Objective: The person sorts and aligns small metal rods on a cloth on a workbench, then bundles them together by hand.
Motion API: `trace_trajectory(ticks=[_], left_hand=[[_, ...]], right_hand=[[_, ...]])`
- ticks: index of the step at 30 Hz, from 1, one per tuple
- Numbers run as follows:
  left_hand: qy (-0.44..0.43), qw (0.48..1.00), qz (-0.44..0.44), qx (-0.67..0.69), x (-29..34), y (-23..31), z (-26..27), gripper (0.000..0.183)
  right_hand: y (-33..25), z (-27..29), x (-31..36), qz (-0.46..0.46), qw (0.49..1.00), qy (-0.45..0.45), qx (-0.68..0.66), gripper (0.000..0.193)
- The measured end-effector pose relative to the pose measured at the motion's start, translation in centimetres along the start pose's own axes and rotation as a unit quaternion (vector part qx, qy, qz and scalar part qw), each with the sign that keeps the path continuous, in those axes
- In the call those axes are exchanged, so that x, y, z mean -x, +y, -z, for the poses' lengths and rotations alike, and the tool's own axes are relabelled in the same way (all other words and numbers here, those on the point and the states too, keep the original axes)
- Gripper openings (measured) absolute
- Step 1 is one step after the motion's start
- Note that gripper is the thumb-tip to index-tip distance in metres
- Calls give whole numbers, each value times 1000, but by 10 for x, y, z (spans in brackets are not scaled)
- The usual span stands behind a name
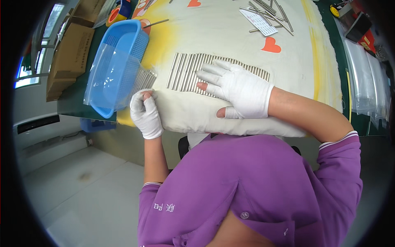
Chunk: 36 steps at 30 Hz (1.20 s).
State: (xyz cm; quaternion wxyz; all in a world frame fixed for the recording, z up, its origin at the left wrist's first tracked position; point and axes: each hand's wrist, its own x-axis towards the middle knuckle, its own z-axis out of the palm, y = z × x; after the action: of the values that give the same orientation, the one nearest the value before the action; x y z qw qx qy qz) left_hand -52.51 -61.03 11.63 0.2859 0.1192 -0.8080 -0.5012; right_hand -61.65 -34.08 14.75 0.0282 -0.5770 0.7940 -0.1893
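A row of slim silver metal rods (pixel 184 72) lies side by side on the cloth-covered table. My right hand (pixel 242 90), in a white glove with some fingertips bare, rests flat across the row with its fingers spread. To the left, my gloved left hand (pixel 147 113) is closed, thumb against fingers, at the near edge of a clear plastic bag (pixel 109 68). Several more rods (pixel 144 80) show in or under the bag's right end, just beyond that hand. The bag lies partly over a blue plastic basket (pixel 142 39).
Loose rods (pixel 284 18) lie in a pile with a printed paper slip (pixel 259 22) at the far right. A single rod (pixel 156 23) is beside the basket. Cardboard boxes (pixel 72 53) and tape rolls (pixel 113 16) stand at left; clear plastic bags (pixel 366 74) lie at right.
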Motion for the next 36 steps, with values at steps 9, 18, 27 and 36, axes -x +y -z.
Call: trace_trajectory(ticks=[9,18,27,36], left_hand=[[-114,971,-142,-153,-17,18,-44,30],[-184,947,-143,-219,-5,54,-67,24],[-187,946,-187,-185,5,46,-73,29],[-162,955,-177,-172,3,26,-62,26]], right_hand=[[8,27,78,9,1000,-25,-12,59],[8,67,129,-106,990,95,-16,28],[6,54,128,-131,986,98,-20,12],[6,54,122,-95,990,98,32,15]])
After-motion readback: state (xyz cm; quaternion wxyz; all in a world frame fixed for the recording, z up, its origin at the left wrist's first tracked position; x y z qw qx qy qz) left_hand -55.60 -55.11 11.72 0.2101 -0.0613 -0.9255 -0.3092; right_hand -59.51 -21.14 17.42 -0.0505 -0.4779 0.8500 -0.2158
